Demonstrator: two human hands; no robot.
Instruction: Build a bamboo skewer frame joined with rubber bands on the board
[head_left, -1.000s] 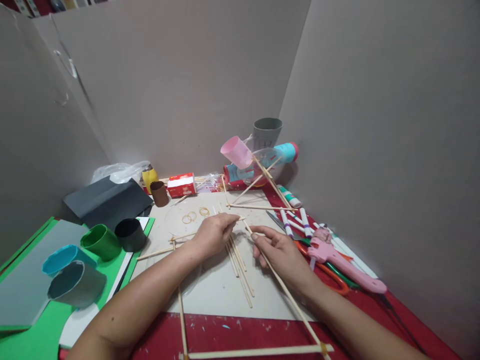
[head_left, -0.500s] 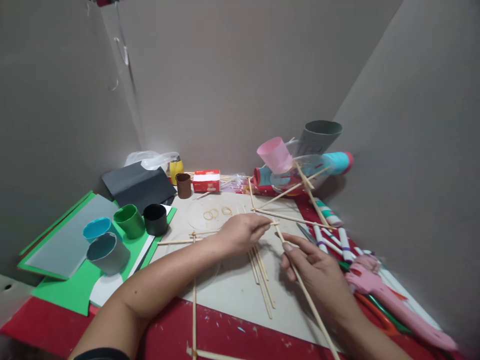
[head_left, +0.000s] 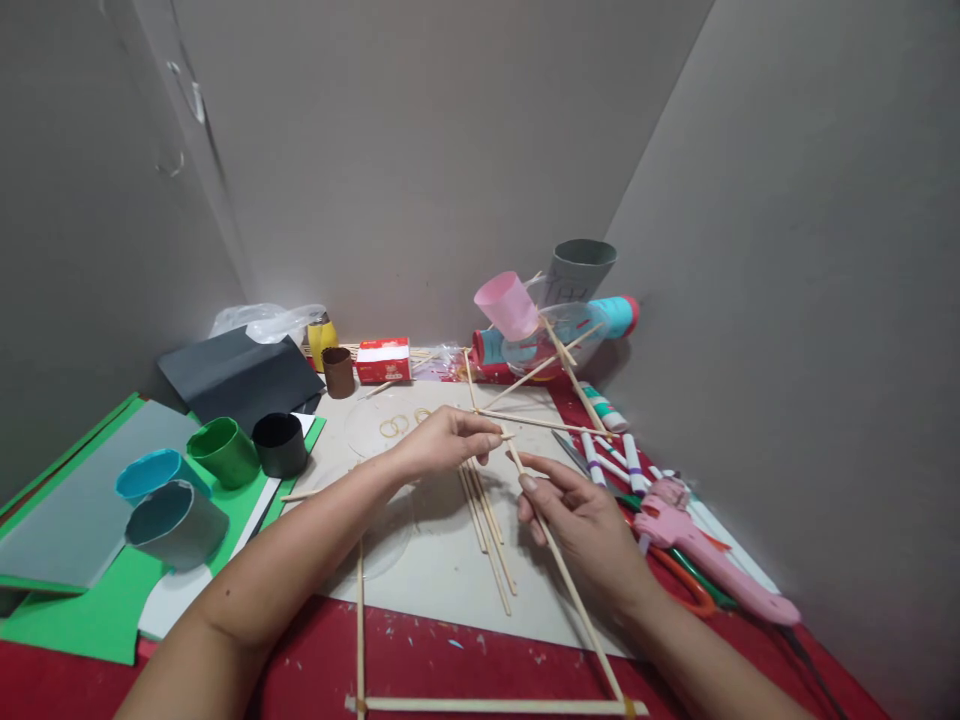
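Note:
My left hand (head_left: pixel 454 440) is closed, its thumb and fingers pinching a thin wooden stick near the corner where it meets another stick. My right hand (head_left: pixel 581 520) grips that other long wooden stick (head_left: pixel 574 585) just below the corner. These sticks belong to a four-sided frame; its near stick (head_left: pixel 495 706) has brown bindings at both ends, and its left stick (head_left: pixel 361 625) runs beside my left forearm. Much of the far stick is hidden behind my left arm. Several loose sticks (head_left: pixel 491 545) lie on the pale board (head_left: pixel 435 580) between my hands.
Rubber bands (head_left: pixel 393 427) lie beyond my left hand. Paper cups, including a black one (head_left: pixel 280 446), stand at left. A red box (head_left: pixel 384 360) is at the back. A stick structure with a pink cup (head_left: pixel 507 305) stands back right; a pink glue gun (head_left: pixel 705 560) lies at right.
The view has shifted to the right, so most things appear further left. More of the frame's near stick has come into sight. Both hands keep their hold at the corner.

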